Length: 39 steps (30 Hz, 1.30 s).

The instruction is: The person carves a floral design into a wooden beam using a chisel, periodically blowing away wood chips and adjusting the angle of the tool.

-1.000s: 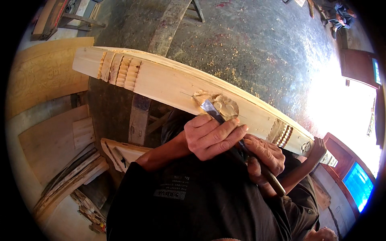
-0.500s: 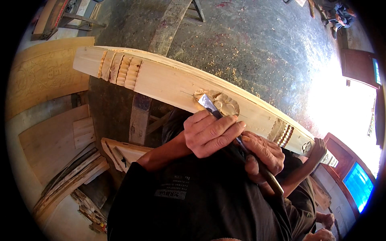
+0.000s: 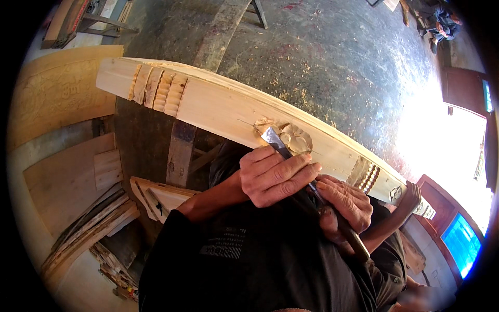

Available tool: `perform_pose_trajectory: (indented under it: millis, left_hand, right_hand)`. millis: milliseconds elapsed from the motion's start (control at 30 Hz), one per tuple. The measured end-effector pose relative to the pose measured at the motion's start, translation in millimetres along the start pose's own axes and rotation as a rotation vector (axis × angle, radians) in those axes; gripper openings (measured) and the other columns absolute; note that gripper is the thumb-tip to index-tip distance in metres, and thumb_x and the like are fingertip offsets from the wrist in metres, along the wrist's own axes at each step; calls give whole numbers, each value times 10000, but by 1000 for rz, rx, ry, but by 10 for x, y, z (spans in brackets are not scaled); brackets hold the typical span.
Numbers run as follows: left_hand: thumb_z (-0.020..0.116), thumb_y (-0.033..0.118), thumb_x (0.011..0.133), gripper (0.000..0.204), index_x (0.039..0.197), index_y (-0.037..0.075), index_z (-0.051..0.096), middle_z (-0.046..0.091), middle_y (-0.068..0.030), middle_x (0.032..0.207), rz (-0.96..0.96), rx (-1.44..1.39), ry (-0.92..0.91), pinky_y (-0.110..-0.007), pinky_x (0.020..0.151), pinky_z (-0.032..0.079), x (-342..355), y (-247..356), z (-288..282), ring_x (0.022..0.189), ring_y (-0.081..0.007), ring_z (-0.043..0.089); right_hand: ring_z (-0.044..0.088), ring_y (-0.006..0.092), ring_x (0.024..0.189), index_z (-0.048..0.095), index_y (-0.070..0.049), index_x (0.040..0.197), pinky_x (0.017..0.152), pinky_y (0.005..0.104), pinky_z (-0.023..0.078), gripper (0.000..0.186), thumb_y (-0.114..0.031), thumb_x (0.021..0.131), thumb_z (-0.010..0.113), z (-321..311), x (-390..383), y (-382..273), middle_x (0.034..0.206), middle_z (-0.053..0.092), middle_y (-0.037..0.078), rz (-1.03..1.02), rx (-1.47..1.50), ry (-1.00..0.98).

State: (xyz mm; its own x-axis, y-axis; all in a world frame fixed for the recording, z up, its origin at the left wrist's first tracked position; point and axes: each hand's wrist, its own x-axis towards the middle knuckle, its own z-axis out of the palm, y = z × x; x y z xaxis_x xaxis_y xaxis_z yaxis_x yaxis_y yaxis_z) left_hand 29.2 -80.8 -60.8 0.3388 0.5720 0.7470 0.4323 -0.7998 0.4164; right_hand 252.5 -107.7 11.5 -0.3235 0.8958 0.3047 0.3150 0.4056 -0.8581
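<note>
A long pale wooden beam [image 3: 218,106] lies across the view, with ridged bands cut near both ends and a carved flower [image 3: 296,139] around its middle. The chisel's bright blade [image 3: 272,138] meets the flower's left part. My left hand [image 3: 275,177] is closed around the blade, just behind the cutting end. Lower and to the right, my right hand [image 3: 345,205] grips the dark handle [image 3: 356,242], fingers wrapped over it. Both hands are on the near side of the beam, over my dark shirt.
A co-worker's hand [image 3: 411,193] rests on the beam's right end. A carved panel [image 3: 62,93] and stacked planks [image 3: 88,234] stand at left. A trestle [image 3: 182,156] is under the beam. A seated person [image 3: 439,28] is at far right, above a bright doorway [image 3: 462,151].
My hands and the chisel stay on the carved flower, shifted only slightly rightward in the picture along with the beam. The co-worker's hand stays on the beam's end.
</note>
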Motion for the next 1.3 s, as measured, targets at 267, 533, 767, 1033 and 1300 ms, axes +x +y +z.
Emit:
perform_pose_trajectory:
  millis: [267,533,767,1033,1300]
  left_hand:
    - [803,104,879,335,1207,33,824,777,-171,1204,-16,19,-8,-318,691,593,-8,12,-1,857,-217,773]
    - [802,73,888,319,1202,26,828,774,-178,1225,-52,17,8,-319,683,592,-40,10,24,879,-231,783]
    - [809,83,882,331,1209,32,825,774,-176,1227,-63,-10,-16,-327,713,610,-4,14,1,914,-244,791]
    - [809,109,900,336,1230,51,823,779,-168,1226,-30,-18,1,-330,742,621,0,-6,-8,950,-231,796]
    - [778,48,903,314,1212,19,825,787,-176,1208,-84,-9,-27,-355,732,635,-8,27,-15,947,-249,804]
  right_hand:
    - [828,393,950,786,112,1106,883,473,678,312,-66,870,686,35,-28,87,979,803,246,-32,23,22]
    - [827,398,962,788,109,1119,883,468,677,312,-101,910,688,63,-10,138,999,804,253,-41,15,17]
    - [829,391,947,788,100,1123,873,474,682,309,-111,913,701,57,-23,162,986,805,245,-46,22,29]
    - [831,379,945,788,103,1120,888,467,684,334,-63,849,687,-22,56,6,980,807,242,-24,-48,-31]
    - [829,388,975,790,110,1126,902,464,671,324,-84,893,677,10,6,116,1007,809,254,-6,34,1]
